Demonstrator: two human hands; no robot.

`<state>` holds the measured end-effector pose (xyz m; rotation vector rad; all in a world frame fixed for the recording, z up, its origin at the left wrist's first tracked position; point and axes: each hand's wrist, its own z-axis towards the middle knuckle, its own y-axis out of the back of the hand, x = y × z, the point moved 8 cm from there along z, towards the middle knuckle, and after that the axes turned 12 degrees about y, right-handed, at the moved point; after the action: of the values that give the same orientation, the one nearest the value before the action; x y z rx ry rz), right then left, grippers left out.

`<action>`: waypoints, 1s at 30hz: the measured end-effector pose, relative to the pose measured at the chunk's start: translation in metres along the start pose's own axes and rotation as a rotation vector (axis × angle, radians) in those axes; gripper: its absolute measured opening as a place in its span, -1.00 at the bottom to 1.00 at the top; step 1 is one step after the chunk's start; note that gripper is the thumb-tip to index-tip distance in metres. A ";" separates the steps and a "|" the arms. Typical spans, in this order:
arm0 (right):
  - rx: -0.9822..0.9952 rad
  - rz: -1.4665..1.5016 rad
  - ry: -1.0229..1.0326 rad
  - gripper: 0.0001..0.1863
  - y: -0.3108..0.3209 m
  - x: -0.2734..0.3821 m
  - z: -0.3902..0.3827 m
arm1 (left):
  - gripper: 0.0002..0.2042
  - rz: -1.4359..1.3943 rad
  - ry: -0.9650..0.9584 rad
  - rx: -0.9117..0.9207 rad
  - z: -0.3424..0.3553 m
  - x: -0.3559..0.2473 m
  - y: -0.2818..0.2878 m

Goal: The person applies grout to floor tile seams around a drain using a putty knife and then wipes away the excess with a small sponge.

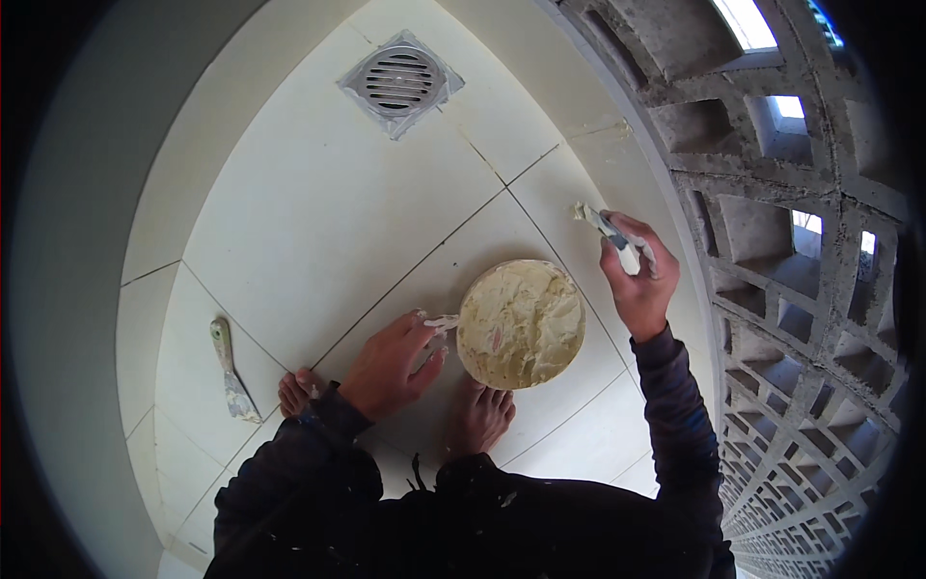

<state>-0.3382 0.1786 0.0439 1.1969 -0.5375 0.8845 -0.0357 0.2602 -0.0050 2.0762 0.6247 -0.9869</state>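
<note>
My right hand [640, 280] is closed on a small scraper [617, 237] with pale putty on its tip, held above the tiles right of a round tub [521, 323] full of cream putty. My left hand [386, 372] is beside the tub's left side, fingers apart and curved, putty whitening a fingertip at the rim; whether it touches is unclear. A second scraper [231, 372], with a pale handle and smeared blade, lies on the floor further left. My bare feet [479, 420] show below the tub and behind my left hand.
A square metal drain [398, 82] is set in the tiled floor [289, 222] at the top. A tiled skirting [164, 232] and plain wall run along the left. On the right stands a wall of openwork concrete blocks [733, 251] with a low tiled ledge at its foot.
</note>
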 end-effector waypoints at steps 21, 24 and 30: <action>0.287 -0.506 0.475 -0.72 -0.060 -0.021 0.041 | -0.51 -0.146 0.078 -0.032 0.024 0.022 -0.008; 0.401 -0.524 0.413 -0.74 -0.051 -0.005 0.030 | -0.50 -0.133 0.087 -0.026 0.022 0.021 -0.004; 0.237 -0.582 0.286 -0.61 -0.049 0.007 0.055 | -0.49 -0.124 0.091 0.019 0.016 0.022 -0.011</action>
<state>-0.2899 0.1232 0.0383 1.3160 0.1549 0.6063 -0.0369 0.2567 -0.0341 2.1300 0.8016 -0.9740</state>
